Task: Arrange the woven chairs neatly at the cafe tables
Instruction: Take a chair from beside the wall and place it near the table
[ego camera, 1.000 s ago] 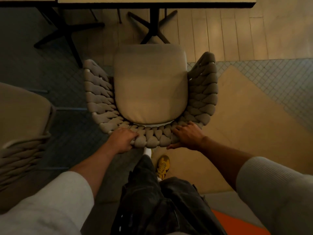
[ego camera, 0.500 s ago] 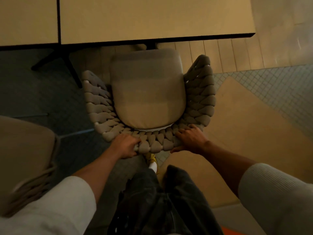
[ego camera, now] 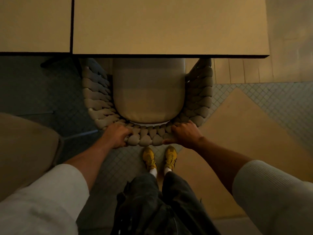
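Both hands are on the chair back. The left hand (ego camera: 116, 135) is curled over the top rim of the beige woven chair with its chunky braided rope back and arms (ego camera: 199, 92). The right hand (ego camera: 183, 134) is clamped on the same rim, fingers hooked over the braid and thumb along the outer side. The hands sit apart, one on each side of the rim's middle, with a few loops of braid between them.

The chair is straight ahead of both hands. The front of its smooth padded grey-beige seat cushion (ego camera: 149, 92) runs out of sight under the near edge of the tan rectangular tabletop with a dark rim (ego camera: 169, 26). The tips of both woven arms reach that edge too.

This looks like the final tuck-in, and it's nearly done. The way to finish well is equal pressure from both hands, so the back stays parallel to the table edge. The arms look close to the edge, so I'd ease it in rather than shove. If they catch underneath, stop there.

The chair looks a touch towards the left-hand end of this tabletop. A small sideways nudge towards the right hand may centre it. The table's base is hidden, so I can't tell how much room the legs have.

Beyond the left hand is a second matching tan tabletop (ego camera: 33, 24). Beside the left forearm is another beige cushioned chair (ego camera: 25, 146), likely next. A pair of yellow trainers (ego camera: 149, 157) is planted just behind the hands.
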A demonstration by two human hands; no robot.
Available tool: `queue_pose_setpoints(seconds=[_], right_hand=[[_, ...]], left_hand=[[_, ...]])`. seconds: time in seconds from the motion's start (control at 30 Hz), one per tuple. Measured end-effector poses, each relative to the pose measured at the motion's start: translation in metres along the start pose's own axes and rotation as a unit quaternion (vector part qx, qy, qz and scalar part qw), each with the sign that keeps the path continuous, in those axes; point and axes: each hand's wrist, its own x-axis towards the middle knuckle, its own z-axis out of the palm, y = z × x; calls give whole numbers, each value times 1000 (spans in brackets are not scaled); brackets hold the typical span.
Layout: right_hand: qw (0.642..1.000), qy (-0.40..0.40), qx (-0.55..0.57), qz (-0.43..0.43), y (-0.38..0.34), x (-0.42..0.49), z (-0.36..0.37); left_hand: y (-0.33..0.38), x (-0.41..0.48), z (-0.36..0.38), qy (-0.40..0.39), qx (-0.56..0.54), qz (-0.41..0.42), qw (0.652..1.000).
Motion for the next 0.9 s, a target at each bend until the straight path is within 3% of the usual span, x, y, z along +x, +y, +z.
queue_pose_setpoints(seconds=[0.17, 0.37, 0.53, 0.7, 0.9], right_hand=[[995, -41, 44, 86, 28, 30, -5], [995, -59, 39, 68, 52, 23, -20], [993, -77, 66, 59, 44, 11, -34], [996, -72, 40, -22, 24, -2, -24], [992, -67, 7, -104, -7, 5, 14]], left_hand=[[3, -3, -7, -17, 7, -31, 999], [19, -6, -21, -72, 24, -26, 997], [27, -15, -35, -66, 31, -46, 996], [33, -23, -31, -44, -54, -52, 996], [5, -11, -4, -37, 35, -54, 997]])
